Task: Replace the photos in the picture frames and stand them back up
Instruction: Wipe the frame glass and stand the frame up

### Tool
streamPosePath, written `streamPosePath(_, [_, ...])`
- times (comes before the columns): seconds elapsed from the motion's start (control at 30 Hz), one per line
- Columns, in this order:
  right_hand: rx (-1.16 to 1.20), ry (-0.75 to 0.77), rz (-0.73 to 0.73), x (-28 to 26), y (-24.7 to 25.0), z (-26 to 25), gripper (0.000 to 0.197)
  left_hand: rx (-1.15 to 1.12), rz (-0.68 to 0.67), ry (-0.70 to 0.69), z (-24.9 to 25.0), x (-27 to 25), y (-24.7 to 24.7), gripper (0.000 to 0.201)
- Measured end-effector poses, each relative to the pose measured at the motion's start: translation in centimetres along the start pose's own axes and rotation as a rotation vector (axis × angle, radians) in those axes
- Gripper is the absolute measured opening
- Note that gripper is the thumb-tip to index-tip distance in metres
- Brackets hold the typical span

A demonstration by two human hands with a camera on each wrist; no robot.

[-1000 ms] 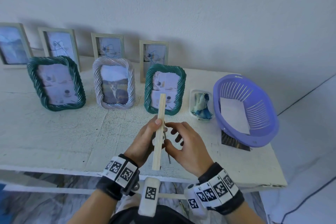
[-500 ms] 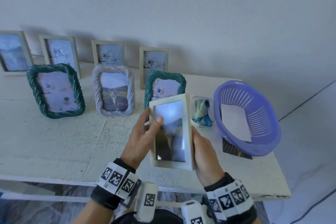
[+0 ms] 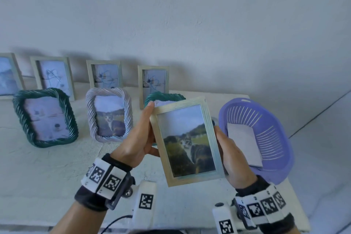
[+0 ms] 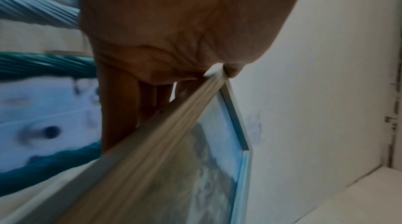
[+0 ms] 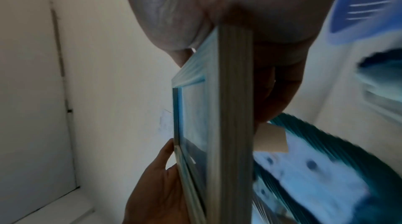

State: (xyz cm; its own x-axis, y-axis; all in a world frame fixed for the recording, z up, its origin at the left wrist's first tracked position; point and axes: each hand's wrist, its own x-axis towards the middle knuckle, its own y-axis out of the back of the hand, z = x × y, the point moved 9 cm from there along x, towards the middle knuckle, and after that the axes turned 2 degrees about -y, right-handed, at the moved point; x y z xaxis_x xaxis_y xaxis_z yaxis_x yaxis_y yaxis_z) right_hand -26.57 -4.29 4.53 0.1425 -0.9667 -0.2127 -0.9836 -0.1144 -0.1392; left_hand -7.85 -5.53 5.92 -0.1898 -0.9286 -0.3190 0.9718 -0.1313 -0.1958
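I hold a pale wooden picture frame (image 3: 186, 140) with a cat photo, its front facing me, above the table's front. My left hand (image 3: 141, 135) grips its left edge, thumb at the top corner. My right hand (image 3: 230, 153) grips its right edge, fingers behind. In the left wrist view the wooden frame (image 4: 152, 159) runs edge-on under my palm. The right wrist view shows the same frame (image 5: 228, 124) edge-on, with a bit of its back stand (image 5: 270, 139) sticking out behind.
On the white table (image 3: 38, 176) stand two green twisted frames (image 3: 45, 118), one half hidden behind the held frame, a lilac twisted frame (image 3: 109, 114) and several plain wooden frames (image 3: 152, 81) along the wall. A purple basket (image 3: 266, 138) with paper sits right.
The frame was edge-on to me a second ago. Both hands have turned it so its front faces me and lifted it higher and to the right.
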Motion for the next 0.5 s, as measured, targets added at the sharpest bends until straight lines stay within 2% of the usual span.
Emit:
streamPosePath(0.1, [-0.137, 0.234, -0.077, 1.7, 0.1, -5.7, 0.046, 0.054, -0.005, -0.09, 4.3, 1.5, -0.2, 0.061])
streamPosePath(0.17, [-0.218, 0.385, -0.042, 3.0, 0.6, -9.7, 0.029, 0.105, 0.012, -0.143, 7.4, 2.6, -0.3, 0.064])
streamPosePath(0.23, [-0.267, 0.485, 0.008, 4.5, 1.2, -13.3, 0.022, 0.166, 0.022, -0.181, 10.4, 4.2, -0.6, 0.067])
streamPosePath(0.33, [-0.402, 0.577, 0.067, 7.2, 1.8, -17.4, 0.019, 0.238, 0.021, -0.216, 14.1, 7.1, -1.0, 0.068])
streamPosePath(0.5, [-0.57, 0.613, 0.195, 12.9, 3.2, -20.8, 0.016, 0.305, -0.044, -0.23, 17.8, 12.8, -2.1, 0.068])
